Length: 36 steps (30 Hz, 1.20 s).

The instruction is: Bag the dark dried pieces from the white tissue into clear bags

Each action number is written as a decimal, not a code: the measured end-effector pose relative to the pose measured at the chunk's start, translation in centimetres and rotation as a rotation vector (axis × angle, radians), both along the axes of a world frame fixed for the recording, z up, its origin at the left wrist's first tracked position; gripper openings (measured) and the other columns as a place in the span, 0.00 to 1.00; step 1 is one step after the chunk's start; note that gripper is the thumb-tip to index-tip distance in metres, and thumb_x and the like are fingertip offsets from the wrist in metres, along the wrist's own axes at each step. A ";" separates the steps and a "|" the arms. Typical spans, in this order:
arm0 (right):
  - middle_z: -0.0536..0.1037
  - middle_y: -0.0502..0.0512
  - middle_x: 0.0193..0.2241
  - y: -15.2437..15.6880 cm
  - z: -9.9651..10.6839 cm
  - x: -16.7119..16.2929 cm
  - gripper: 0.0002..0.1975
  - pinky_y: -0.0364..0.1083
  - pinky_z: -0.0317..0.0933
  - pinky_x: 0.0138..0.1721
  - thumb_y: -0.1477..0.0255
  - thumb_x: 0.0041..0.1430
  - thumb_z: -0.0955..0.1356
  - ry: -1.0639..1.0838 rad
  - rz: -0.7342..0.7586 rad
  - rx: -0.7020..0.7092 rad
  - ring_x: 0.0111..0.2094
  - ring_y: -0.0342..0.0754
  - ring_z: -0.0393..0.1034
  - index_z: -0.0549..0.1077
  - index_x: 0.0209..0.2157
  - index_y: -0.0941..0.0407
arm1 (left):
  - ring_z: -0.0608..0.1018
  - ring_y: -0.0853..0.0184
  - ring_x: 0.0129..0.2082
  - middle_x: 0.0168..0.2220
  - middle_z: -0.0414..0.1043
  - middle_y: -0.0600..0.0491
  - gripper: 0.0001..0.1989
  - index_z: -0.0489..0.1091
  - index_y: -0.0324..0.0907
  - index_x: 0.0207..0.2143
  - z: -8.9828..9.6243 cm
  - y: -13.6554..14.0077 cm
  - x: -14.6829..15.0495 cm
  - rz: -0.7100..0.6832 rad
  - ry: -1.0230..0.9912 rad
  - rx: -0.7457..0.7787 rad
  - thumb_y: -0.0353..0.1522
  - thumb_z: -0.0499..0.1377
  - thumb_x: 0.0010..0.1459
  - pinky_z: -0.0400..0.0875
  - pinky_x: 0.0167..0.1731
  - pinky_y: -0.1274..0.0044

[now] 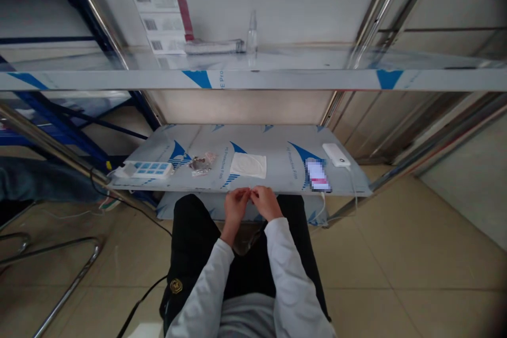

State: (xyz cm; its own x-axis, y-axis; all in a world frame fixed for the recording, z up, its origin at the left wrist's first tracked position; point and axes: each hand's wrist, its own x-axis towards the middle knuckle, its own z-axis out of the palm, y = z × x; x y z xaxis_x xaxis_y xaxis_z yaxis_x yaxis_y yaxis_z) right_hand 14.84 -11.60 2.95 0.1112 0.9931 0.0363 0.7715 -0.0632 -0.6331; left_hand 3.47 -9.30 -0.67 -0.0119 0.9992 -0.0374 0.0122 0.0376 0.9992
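My left hand (pixel 236 204) and my right hand (pixel 266 202) meet fingertip to fingertip above my lap, just in front of the lower shelf's edge. Both are closed in a pinch around something too small to make out. Beyond them on the shelf (pixel 277 142) lies a flat white square (pixel 248 165), perhaps paper or cloth. Left of it sits a small heap of clear plastic packets (pixel 201 163) with dark bits inside. Neither hand touches these.
A white power strip (pixel 152 170) lies at the shelf's left. A phone (pixel 318 175) and a white cabled device (pixel 336 155) are at the right. The upper shelf (pixel 277 79) holds boxes (pixel 163 20) and a clear spray bottle (pixel 252 34). Someone's leg (pixel 47 179) shows at left.
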 end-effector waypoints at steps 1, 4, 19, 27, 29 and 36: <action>0.79 0.56 0.27 0.0 0.1 -0.1 0.10 0.40 0.59 0.34 0.74 0.59 0.64 -0.011 -0.005 -0.007 0.33 0.47 0.73 0.77 0.30 0.57 | 0.79 0.67 0.25 0.26 0.79 0.49 0.08 0.77 0.38 0.29 -0.2 0.0 0.0 0.010 0.004 0.001 0.33 0.64 0.44 0.72 0.28 0.78; 0.79 0.57 0.29 0.3 0.5 -0.4 0.09 0.41 0.59 0.35 0.74 0.58 0.64 -0.037 -0.018 -0.016 0.35 0.47 0.73 0.77 0.31 0.57 | 0.79 0.66 0.24 0.25 0.79 0.48 0.08 0.77 0.37 0.29 -0.5 0.2 0.0 0.038 -0.009 0.009 0.32 0.64 0.45 0.73 0.27 0.77; 0.81 0.58 0.32 0.4 -1.0 -2.9 0.09 0.41 0.60 0.36 0.72 0.58 0.65 -0.028 -0.006 -0.009 0.36 0.48 0.74 0.78 0.34 0.56 | 0.81 0.62 0.33 0.33 0.80 0.44 0.12 0.76 0.35 0.30 -2.7 0.1 -1.8 0.096 -0.106 0.085 0.36 0.63 0.46 0.75 0.36 0.72; 0.81 0.56 0.31 0.5 -1.1 -2.6 0.11 0.41 0.59 0.35 0.70 0.59 0.64 -0.004 -0.011 -0.003 0.35 0.47 0.74 0.78 0.32 0.54 | 0.81 0.62 0.34 0.33 0.80 0.47 0.08 0.76 0.38 0.31 -1.4 0.1 -2.4 0.039 0.049 0.128 0.34 0.63 0.48 0.75 0.37 0.73; 0.81 0.56 0.31 0.7 -1.4 -2.6 0.10 0.40 0.59 0.34 0.70 0.59 0.65 -0.002 -0.014 -0.009 0.35 0.47 0.74 0.79 0.33 0.54 | 0.81 0.63 0.33 0.32 0.80 0.48 0.07 0.76 0.40 0.31 -0.9 -0.1 -2.5 0.041 0.112 0.129 0.33 0.63 0.48 0.75 0.36 0.74; 0.81 0.56 0.32 2.2 -2.0 -2.4 0.10 0.41 0.61 0.35 0.70 0.59 0.64 0.022 -0.012 -0.011 0.36 0.48 0.74 0.79 0.35 0.54 | 0.81 0.64 0.30 0.29 0.80 0.51 0.05 0.76 0.41 0.30 0.4 0.8 -2.6 0.064 0.297 0.132 0.32 0.62 0.50 0.74 0.34 0.75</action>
State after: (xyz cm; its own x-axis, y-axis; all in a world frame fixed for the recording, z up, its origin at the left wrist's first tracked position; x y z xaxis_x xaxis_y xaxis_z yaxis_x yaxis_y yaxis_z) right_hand 12.39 -9.37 0.94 0.1233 0.9921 0.0233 0.7566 -0.0788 -0.6491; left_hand 0.87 -8.47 -0.24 -0.0654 0.9921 0.1071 0.3052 -0.0824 0.9487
